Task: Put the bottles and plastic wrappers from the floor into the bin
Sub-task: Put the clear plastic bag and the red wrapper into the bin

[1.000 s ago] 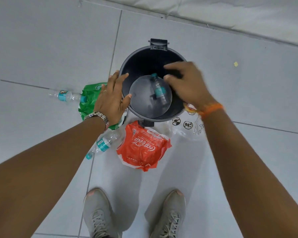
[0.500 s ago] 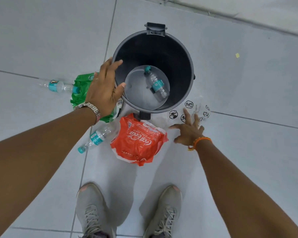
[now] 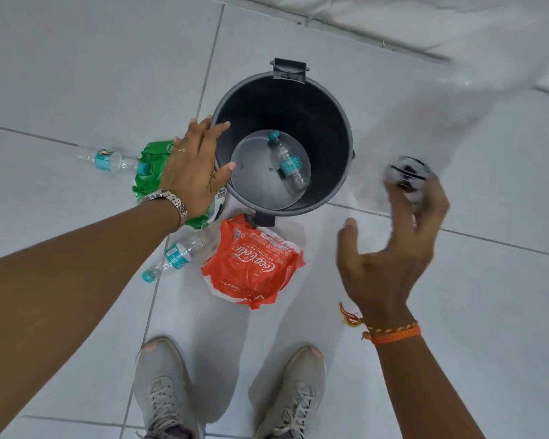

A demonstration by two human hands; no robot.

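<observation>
So the black bin [image 3: 333, 147] sits dead centre on the tile floor [image 3: 76, 74], lid off or flipped back, and so far it's only got one bottle in the bin [image 3: 288, 163], lying on the bottom. That's the done part, I'd say barely started.

Still on the floor: red Coca-Cola wrapper [image 3: 252, 267] at 6 o'clock from the bin, touching its pedal; green wrapper [image 3: 151, 172] at 9 o'clock, partly under the left hand [image 3: 195, 172]; a bottle near the shoes [image 3: 179, 251] at about 7 o'clock, lying between the two wrappers; and a far bottle [image 3: 108, 160] out past the green one at 9.

Left hand rests spread open on the bin's rim at 9, gripping nothing, just steadying. Right hand [image 3: 390, 251] is at 4 o'clock, fingers curled round a clear printed wrapper [image 3: 408, 174], blurry, looks lifted off the floor.

Nothing really blocks the opening. My gray shoes [image 3: 229, 391] are at the bottom, well clear.
</observation>
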